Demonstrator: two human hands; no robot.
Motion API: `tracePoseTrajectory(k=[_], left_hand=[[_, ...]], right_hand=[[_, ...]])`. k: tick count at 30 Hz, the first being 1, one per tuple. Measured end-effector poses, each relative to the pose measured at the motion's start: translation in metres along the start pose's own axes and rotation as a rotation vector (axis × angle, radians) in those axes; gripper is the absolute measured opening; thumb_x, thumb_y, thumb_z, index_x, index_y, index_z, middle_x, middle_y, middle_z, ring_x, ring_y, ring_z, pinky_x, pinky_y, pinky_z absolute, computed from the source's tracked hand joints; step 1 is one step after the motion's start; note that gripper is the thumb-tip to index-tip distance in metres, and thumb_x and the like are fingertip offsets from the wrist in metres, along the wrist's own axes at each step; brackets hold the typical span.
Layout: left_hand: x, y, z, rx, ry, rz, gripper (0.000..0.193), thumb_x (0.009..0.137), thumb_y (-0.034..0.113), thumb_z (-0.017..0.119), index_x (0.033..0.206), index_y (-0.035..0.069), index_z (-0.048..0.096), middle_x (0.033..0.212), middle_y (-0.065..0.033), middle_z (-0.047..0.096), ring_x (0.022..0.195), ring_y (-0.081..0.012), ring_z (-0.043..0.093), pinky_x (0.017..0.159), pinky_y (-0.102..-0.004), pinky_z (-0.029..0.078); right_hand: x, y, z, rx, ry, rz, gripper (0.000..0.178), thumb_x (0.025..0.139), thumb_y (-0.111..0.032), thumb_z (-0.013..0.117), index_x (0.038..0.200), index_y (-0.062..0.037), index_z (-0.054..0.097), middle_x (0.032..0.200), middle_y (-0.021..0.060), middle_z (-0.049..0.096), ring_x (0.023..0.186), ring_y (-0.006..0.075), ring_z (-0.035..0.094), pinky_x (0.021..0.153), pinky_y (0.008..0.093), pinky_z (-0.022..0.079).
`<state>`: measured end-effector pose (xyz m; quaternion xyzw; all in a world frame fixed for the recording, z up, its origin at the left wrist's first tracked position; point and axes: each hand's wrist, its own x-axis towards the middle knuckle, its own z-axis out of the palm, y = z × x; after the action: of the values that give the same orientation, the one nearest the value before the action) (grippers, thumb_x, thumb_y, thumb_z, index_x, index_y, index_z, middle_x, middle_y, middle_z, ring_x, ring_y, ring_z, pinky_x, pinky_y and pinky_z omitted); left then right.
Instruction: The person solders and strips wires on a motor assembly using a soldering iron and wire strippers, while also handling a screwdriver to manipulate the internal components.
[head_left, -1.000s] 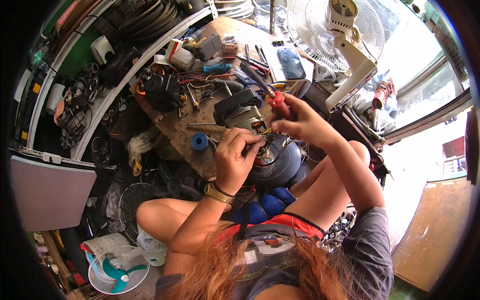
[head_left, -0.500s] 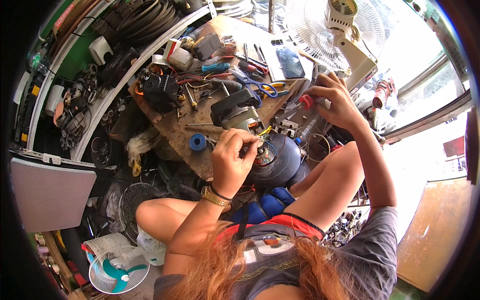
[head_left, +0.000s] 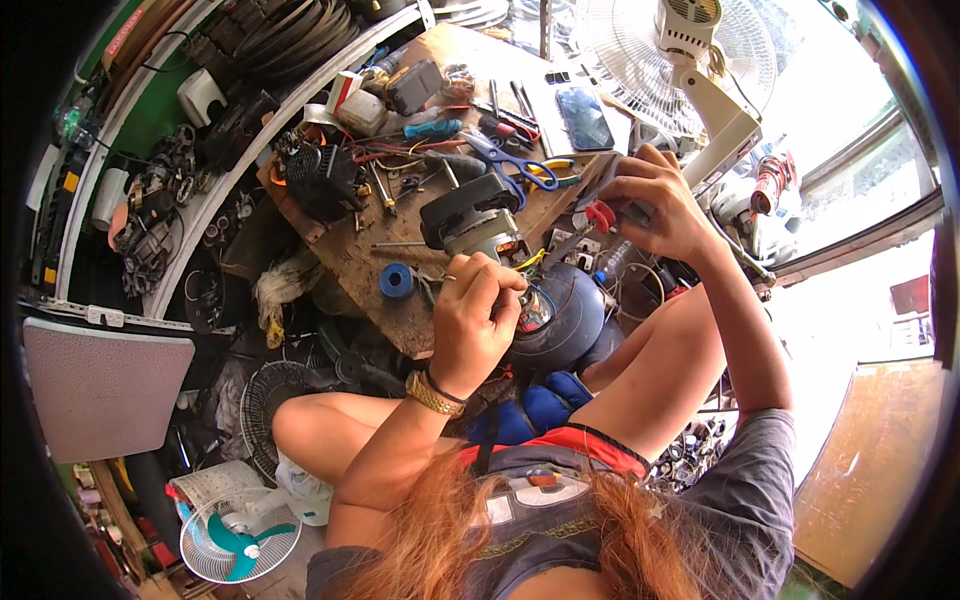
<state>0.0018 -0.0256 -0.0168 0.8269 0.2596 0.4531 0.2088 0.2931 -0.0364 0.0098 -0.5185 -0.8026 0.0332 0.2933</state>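
Note:
My left hand (head_left: 472, 318) is closed in a pinch on thin wires at the fan motor (head_left: 485, 236), a silver body with a black cover. Yellow wire (head_left: 532, 260) and finer coloured wires stick out past the fingertips. Below lies a dark rounded housing (head_left: 565, 325) with more wiring at its opening. My right hand (head_left: 652, 208), raised to the right of the motor, has its fingers curled round a red-handled tool (head_left: 600, 214). A greyish blade-like part points from there down toward the wires. The fingers cover much of the tool, so its exact kind is unclear.
On the wooden board (head_left: 345, 285) lie a roll of blue tape (head_left: 396, 281), blue-handled scissors (head_left: 510, 168), screwdrivers and a phone (head_left: 584, 118). A white fan (head_left: 690, 70) stands at the back right. A shelf of parts (head_left: 180, 215) curves along the left; a teal-bladed fan (head_left: 238, 540) sits lower left.
My right hand has moved slightly left and down, bringing the red-handled tool nearer the motor. My left hand has shifted a little to the right, still pinching at the wires.

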Motion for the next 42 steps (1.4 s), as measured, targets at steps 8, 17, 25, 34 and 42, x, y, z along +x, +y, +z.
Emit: tracePoseTrajectory(k=[8,17,25,34,42], left_hand=[[-0.002,-0.012,0.001,-0.105,-0.053,-0.033,0.028,0.082,-0.008,0.067,0.100,0.007,0.053,0.086,-0.0045,0.059,0.069,-0.0145,0.053,0.058,-0.0275,0.042],[-0.003,-0.017,0.003,-0.181,-0.050,-0.061,0.028,0.076,-0.010,0.069,0.095,0.005,0.054,0.086,-0.0097,0.061,0.081,-0.0313,0.060,0.073,-0.0408,0.051],[0.004,-0.002,-0.006,-0.056,-0.092,-0.089,0.018,0.084,-0.006,0.070,0.093,0.005,0.058,0.082,-0.0052,0.065,0.062,-0.0163,0.059,0.056,-0.0288,0.048],[0.007,0.005,-0.013,0.007,-0.143,-0.136,0.019,0.086,-0.003,0.072,0.096,0.004,0.057,0.081,-0.0072,0.069,0.069,-0.0198,0.070,0.060,-0.0305,0.054],[0.000,-0.002,-0.006,-0.061,-0.067,-0.220,0.019,0.087,-0.003,0.068,0.097,0.005,0.054,0.085,-0.0095,0.063,0.067,-0.0302,0.066,0.058,-0.0380,0.051]], right_hand=[[0.000,-0.003,-0.002,-0.014,0.024,-0.009,0.039,0.058,-0.019,0.071,0.096,-0.0140,0.076,0.092,0.0031,0.063,0.089,0.0257,0.051,0.086,0.0405,0.038],[0.000,-0.009,0.000,-0.037,0.027,0.006,0.038,0.058,-0.015,0.073,0.096,-0.0148,0.077,0.093,0.0016,0.064,0.089,0.0250,0.052,0.087,0.0397,0.038],[-0.010,-0.002,-0.003,-0.045,0.056,0.145,0.037,0.063,-0.014,0.077,0.100,-0.0165,0.077,0.100,-0.0005,0.068,0.092,0.0229,0.052,0.087,0.0380,0.038],[-0.009,0.001,-0.004,-0.055,0.012,0.058,0.038,0.063,-0.015,0.079,0.100,-0.0171,0.077,0.100,-0.0012,0.068,0.092,0.0231,0.052,0.086,0.0383,0.037],[-0.007,0.003,-0.008,-0.033,0.063,0.051,0.032,0.070,-0.016,0.078,0.102,-0.0130,0.075,0.098,0.0009,0.068,0.088,0.0207,0.054,0.082,0.0363,0.041]])
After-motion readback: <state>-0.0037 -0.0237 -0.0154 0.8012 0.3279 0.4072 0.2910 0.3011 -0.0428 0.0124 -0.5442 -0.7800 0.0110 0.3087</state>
